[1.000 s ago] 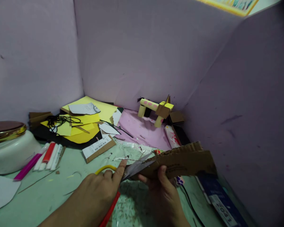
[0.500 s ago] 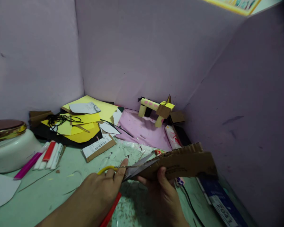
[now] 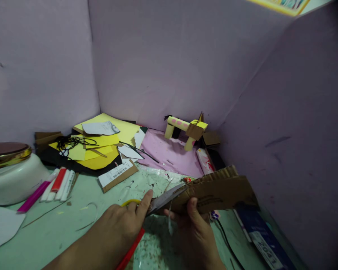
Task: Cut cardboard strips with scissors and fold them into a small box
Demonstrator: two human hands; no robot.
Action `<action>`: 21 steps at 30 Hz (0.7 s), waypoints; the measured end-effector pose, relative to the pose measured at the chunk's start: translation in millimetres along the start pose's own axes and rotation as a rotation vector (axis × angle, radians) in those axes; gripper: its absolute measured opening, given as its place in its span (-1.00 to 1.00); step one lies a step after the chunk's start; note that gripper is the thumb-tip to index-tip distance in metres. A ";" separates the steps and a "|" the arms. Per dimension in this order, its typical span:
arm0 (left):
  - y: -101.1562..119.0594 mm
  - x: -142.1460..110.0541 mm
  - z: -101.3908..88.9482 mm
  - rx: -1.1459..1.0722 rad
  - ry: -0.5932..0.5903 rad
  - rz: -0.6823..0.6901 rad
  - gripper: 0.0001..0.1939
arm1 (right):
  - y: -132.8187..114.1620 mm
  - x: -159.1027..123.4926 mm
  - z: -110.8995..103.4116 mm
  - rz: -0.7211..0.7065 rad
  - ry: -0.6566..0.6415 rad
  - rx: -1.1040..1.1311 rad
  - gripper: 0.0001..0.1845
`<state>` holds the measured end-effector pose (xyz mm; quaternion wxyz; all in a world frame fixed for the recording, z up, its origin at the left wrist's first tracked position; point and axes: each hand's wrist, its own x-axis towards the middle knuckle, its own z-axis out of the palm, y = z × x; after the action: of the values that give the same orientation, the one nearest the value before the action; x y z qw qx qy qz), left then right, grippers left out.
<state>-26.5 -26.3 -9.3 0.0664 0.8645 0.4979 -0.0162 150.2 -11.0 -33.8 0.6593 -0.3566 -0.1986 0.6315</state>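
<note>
My left hand grips a pair of scissors with a yellow handle; the steel blades point right and lie close together at the left end of a brown cardboard piece. My right hand holds that cardboard from below, its thumb pressed on the near face and the fingers mostly hidden behind. A corrugated edge shows along the cardboard's top. A thin pale strip hangs beneath the blades. Under my left wrist a red object sticks out, partly hidden.
Behind stands a yellow paper animal with pink spots on pink paper. Yellow sheets and black string lie left of it. Several markers rest beside a white jar. A blue box lies right.
The scissor blades have closed at the cardboard's edge. A thin pale strip now hangs below them. The cardboard has shifted slightly, and both hands stay in nearly the same place.
</note>
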 end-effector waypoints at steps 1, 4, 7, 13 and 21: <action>-0.2 0.0 -0.2 0.021 -0.008 0.011 -0.15 | 0.4 0.4 -0.7 0.000 0.004 0.008 -0.58; -2.4 -1.0 1.4 0.020 0.007 0.027 -0.15 | 2.0 2.8 -3.2 -0.022 -0.004 0.016 -0.58; -4.5 -2.1 4.6 -0.007 0.020 0.022 -0.13 | 2.8 4.8 -4.1 -0.045 -0.013 -0.049 -0.60; 1.7 0.6 -2.5 -0.140 -0.052 -0.042 -0.16 | 1.5 3.2 0.3 -0.103 0.015 -0.093 -0.59; 17.7 4.0 -26.0 -0.158 -0.237 -0.152 0.13 | 3.5 1.6 -2.9 -0.083 -0.043 -0.089 -0.40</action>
<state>-10.2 -28.2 17.9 0.1913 0.8083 0.5505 -0.0838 150.0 -10.3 -38.6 0.6640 -0.3635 -0.2552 0.6016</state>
